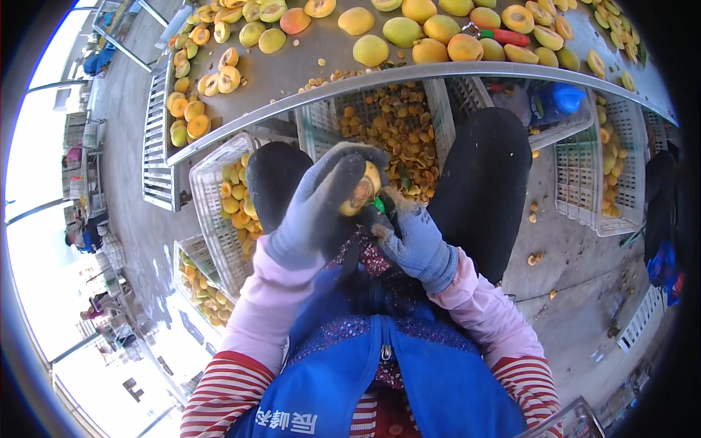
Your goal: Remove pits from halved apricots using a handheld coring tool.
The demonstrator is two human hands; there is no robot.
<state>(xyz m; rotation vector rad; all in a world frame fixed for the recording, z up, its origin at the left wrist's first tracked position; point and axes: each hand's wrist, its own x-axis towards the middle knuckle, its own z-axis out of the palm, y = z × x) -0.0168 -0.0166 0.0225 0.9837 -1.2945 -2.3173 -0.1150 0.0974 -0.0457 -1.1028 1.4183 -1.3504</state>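
Observation:
My left hand (331, 200), in a grey-blue work glove, holds a halved yellow stone fruit (364, 190), its brown pit area facing my right side. My gloved right hand (413, 232) is closed around a small tool with a green handle (379, 205), close against the fruit. The tool's working end is hidden. Both hands are above my lap, between my knees. Beyond them, under the table edge, a plastic crate (317, 128) holds many brownish fruit pieces and pits (402, 126).
Whole and halved fruits lie on the metal table (312, 60), along with a red-handled tool (506, 37). Fruit-filled crates stand at left (205, 175) and right (575, 189). A blue-capped bottle (564, 98) sits under the table. Scraps (534, 258) litter the floor.

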